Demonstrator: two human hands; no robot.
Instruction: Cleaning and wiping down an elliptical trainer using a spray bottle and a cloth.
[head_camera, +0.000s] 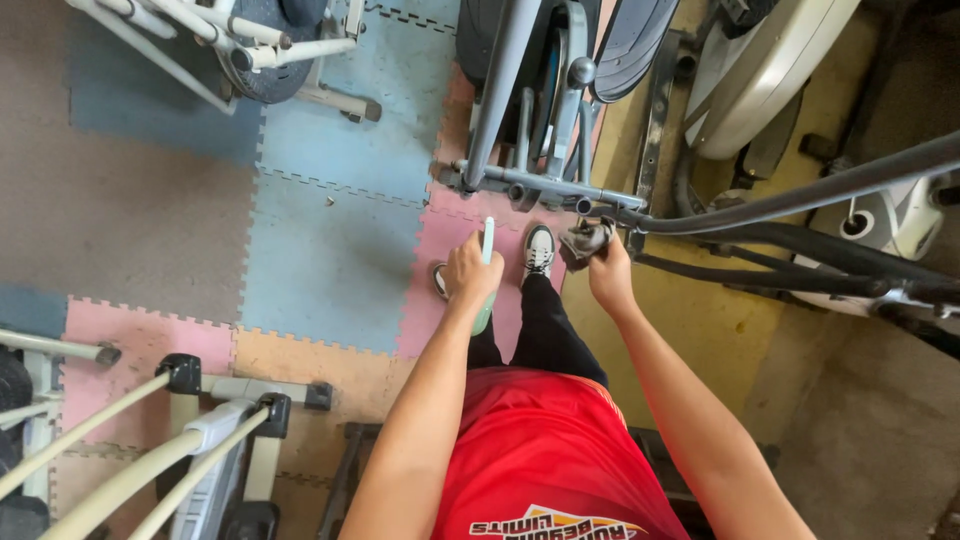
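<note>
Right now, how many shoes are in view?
2. The right shoe shows fully on the pink mat; the left shoe is mostly hidden behind the left hand, which holds a pale green tool.

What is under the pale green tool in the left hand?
Under the pale green tool lies a pink foam floor mat; the left hand covers the tool's middle and most of one shoe.

Person stands on floor mats (330, 250), exercise machines all round. Left hand (470, 275) wraps a slim bottle (486, 262), held above the left shoe (440, 280). Right hand (608, 272) grips a machine handle (585, 240) just right of the right shoe (539, 250). Frame (530, 180) ahead of the feet; another machine (200, 440) behind-left.
</note>
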